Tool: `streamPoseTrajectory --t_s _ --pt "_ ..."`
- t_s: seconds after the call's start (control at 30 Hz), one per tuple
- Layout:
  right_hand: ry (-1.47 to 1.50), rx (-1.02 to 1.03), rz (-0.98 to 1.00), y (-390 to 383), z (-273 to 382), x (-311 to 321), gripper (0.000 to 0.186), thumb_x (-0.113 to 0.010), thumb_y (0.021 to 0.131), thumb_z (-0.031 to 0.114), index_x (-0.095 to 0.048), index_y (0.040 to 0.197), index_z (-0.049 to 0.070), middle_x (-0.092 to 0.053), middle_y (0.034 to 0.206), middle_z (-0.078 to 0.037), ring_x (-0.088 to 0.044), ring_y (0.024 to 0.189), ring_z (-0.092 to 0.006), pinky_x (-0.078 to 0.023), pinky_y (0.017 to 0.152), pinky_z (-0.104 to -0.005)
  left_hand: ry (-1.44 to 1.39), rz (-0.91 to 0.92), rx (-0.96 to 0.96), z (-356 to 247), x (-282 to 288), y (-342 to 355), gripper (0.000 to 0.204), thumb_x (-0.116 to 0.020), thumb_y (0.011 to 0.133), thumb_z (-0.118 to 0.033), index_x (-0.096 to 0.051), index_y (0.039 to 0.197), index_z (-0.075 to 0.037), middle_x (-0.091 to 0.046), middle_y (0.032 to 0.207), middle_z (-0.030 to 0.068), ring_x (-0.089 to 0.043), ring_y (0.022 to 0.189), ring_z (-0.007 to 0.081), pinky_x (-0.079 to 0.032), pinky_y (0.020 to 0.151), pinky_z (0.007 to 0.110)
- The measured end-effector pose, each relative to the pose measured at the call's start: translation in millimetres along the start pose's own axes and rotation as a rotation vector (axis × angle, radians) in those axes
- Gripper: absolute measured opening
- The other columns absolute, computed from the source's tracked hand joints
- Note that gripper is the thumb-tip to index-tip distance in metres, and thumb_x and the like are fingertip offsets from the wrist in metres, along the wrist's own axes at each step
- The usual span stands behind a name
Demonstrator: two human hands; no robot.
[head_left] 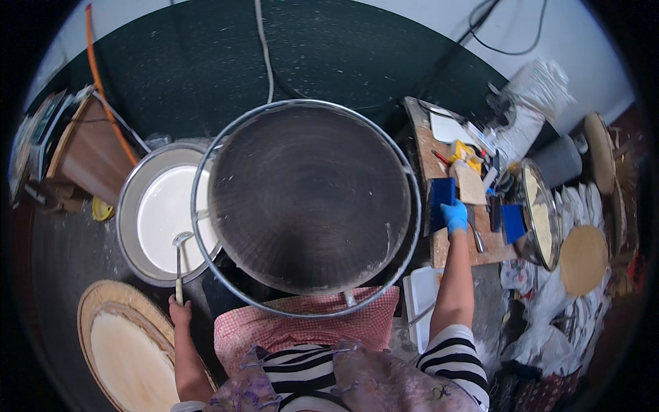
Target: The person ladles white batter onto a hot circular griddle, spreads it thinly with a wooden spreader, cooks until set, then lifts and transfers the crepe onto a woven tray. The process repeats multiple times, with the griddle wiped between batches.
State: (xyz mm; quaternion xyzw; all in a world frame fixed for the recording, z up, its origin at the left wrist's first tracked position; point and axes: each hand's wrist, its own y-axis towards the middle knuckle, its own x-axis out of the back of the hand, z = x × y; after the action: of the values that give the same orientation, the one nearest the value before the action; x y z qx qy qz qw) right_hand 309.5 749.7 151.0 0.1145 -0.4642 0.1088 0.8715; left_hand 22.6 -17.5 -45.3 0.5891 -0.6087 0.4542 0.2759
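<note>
My bare left hand (180, 312) is closed around the pale handle of a ladle (178, 264). The ladle's head rests at the near side of the white batter (165, 216) inside a large metal pot (125, 226). My right hand (454, 216), in a blue glove, is closed at the edge of a blue flat scraper (439, 194) over the wooden board on the right. Between my arms lies a big round dark griddle (309, 199), its surface bare, ringed by a metal hoop (197, 220).
Thin round flatbreads (130, 357) lie stacked on a round board at lower left. The wooden board (429, 154) bears a spatula (476, 233), a second blue scraper (513, 223) and a tan pad (471, 185). Beyond it stands a metal bowl (549, 233). A checked cloth (240, 326) hangs before the griddle.
</note>
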Motion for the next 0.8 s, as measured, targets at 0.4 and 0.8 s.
streamPoseTrajectory --t_s 0.4,0.8 --pt "0.43 -0.356 -0.483 -115 -203 40 0.04 -0.06 0.083 0.016 -0.054 0.114 -0.008 -0.061 0.107 -0.014 -0.057 0.092 -0.0201 -0.046 0.084 -0.0331 0.077 0.052 -0.135 -53 -28 24 0.05 -0.066 0.077 -0.017 -0.048 0.12 0.0 -0.059 0.107 0.0232 -0.057 0.099 0.0362 -0.046 0.084 0.04" --pt "0.509 -0.935 0.007 -278 -302 -62 0.025 -0.059 0.075 0.013 -0.056 0.096 0.0 -0.058 0.086 -0.01 -0.054 0.073 -0.0222 -0.045 0.064 -0.0378 0.125 0.128 0.064 -91 1 -34 0.05 -0.063 0.074 -0.016 -0.046 0.12 -0.003 -0.058 0.108 0.0235 -0.056 0.102 0.0366 -0.045 0.087 0.043"
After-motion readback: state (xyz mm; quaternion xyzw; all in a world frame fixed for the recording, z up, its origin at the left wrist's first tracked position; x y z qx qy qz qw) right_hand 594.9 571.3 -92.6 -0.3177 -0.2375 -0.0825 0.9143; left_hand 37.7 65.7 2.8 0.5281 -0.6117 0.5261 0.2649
